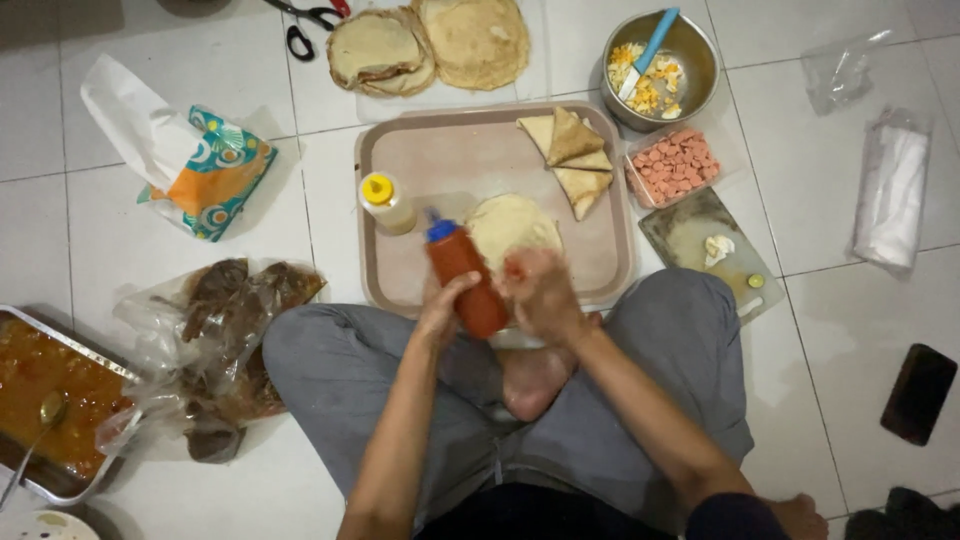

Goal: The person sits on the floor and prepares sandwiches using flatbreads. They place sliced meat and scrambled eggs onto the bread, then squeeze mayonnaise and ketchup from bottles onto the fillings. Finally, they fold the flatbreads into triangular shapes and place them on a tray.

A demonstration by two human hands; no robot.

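You sit cross-legged on the white tiled floor, facing the beige plastic tray. Your left hand is wrapped around the red plastic squeeze bottle with a blue cap, gripping its lower half; the bottle tilts with its cap toward 11 o'clock, over the tray's near edge. Your right hand touches the bottle's side at 3 o'clock, fingers loosely curled; whether it truly grips the bottle, you cannot tell, since it is blurred. Just past that hand, at 12 o'clock, lies a round pale flatbread flat on the tray. A yellow-capped squeeze bottle stands at 10 o'clock from the red one, on the tray's left part. Folded triangular flatbreads sit at 1 o'clock on the tray's far side. Beyond the tray's right edge, a clear tub of pink sausage slices sits beside a metal bowl of chopped egg with a blue spatula. At 9 o'clock, well apart, a foil pan of orange sauce holds a spoon.
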